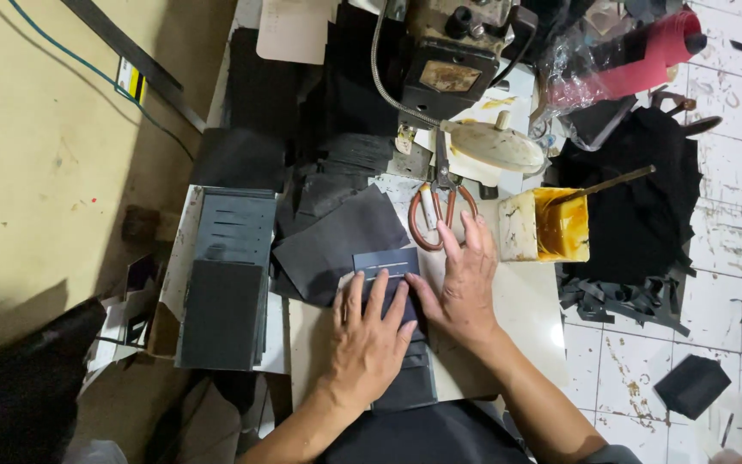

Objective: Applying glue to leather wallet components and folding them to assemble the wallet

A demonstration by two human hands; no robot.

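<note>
**Inspector:** State of the hands?

**Assistant:** Left hand [369, 342] lies flat, fingers spread, pressing on the dark slotted panel [386, 262] at table [526, 309] centre; it grips nothing. Right hand [465, 283] is likewise open and flat, thumb touching the panel's right edge, fingers on the table.

**Inspector:** Surroundings?

**Assistant:** At 12 o'clock from the hands, red-handled scissors [440, 210], just beside the right fingertips. At 1 o'clock, a square tub of yellow glue [547, 225] with a brush handle [603, 185] leaning in it. At 9 o'clock, a stack of grey slotted panels [229, 275] on pale card. Further at 1 o'clock, a red roll in clear plastic wrap [637, 56]. At 10 o'clock, a small yellow-striped label [131, 82], too small to describe further.
</note>
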